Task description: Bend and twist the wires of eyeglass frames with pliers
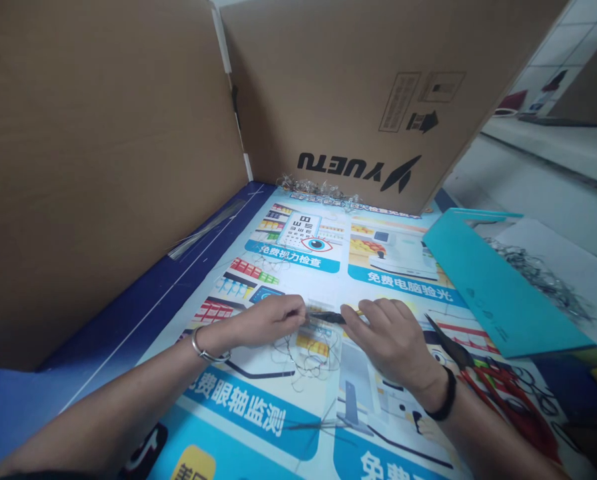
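My right hand (386,330) is wrapped round a pair of dark-jawed pliers (332,317); a bit of yellow handle shows by the fingers. The jaws point left, towards my left hand (281,317), whose fingers are closed in a pinch at their tip. Thin wire (311,353) loops out below both hands over the printed poster (323,337), and its end seems to be in my left fingers, which hide it. Several loose straight wires (313,425) lie nearer to me on the poster.
Cardboard walls (328,87) stand at the left and back. Curled wire scraps (323,190) lie along the back wall. At right are a turquoise folder (493,287) with a wire heap (538,273), and scissors (448,343) among red-handled tools. A bundle of straight wires (206,230) lies at left.
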Demonstrator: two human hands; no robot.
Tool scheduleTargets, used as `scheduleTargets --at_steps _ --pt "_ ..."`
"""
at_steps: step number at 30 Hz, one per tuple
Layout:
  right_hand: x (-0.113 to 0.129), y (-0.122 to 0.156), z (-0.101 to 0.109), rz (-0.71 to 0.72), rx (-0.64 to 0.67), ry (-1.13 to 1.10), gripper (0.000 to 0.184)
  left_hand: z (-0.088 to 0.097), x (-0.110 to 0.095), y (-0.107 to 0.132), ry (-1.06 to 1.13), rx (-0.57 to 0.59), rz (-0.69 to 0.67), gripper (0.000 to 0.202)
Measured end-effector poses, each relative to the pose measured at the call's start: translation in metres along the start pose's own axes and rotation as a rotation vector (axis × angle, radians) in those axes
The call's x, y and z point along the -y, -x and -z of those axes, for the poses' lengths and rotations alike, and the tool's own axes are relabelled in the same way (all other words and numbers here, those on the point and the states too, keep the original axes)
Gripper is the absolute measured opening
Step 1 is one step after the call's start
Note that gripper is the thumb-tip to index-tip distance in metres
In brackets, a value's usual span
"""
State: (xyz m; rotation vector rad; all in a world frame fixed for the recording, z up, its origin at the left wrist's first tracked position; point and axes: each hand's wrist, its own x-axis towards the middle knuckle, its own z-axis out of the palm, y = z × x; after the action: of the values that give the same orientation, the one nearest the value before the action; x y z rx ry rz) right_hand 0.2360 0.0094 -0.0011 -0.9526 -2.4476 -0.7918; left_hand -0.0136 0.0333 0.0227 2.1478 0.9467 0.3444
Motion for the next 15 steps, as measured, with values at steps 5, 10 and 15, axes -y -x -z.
scheduleTargets --at_steps 5,10,15 --pt "0.002 -0.004 0.002 -0.017 -0.040 -0.024 0.016 -0.005 0.004 -0.001 -0.135 -0.019 -0.049 0.017" --pt "0.002 -0.004 0.003 -0.017 -0.041 -0.031 0.015 -0.009 0.003 -0.001 -0.287 -0.086 -0.100 0.017" --pt "0.002 -0.001 0.001 -0.006 -0.022 -0.026 0.017 -0.013 0.003 0.000 -0.238 -0.153 -0.058 0.020"
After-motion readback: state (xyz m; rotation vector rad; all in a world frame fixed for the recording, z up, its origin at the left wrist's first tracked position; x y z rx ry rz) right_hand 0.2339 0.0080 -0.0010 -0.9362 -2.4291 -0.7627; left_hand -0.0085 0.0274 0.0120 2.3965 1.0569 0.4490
